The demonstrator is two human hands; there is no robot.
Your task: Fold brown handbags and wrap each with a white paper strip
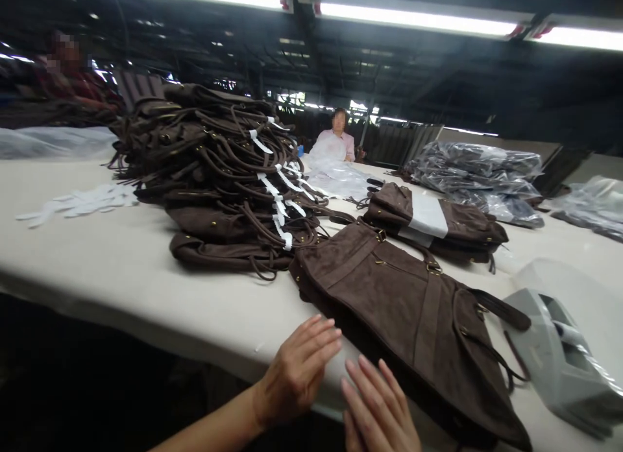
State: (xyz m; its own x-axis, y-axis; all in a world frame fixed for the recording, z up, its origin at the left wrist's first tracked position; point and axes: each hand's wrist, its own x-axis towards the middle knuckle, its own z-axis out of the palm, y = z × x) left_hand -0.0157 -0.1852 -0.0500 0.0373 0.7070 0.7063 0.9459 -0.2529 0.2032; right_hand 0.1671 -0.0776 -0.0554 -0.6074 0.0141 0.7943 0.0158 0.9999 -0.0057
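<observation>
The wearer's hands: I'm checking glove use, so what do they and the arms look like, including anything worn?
The left hand and right hand are both ungloved, with no rings showing. The left forearm has no sleeve, watch or bracelet in view. The right forearm is out of frame, so its covering can't be told.

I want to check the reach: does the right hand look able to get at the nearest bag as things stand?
Probably yes: the right hand is close to the near edge of the bag, with nothing visible blocking it.
</observation>
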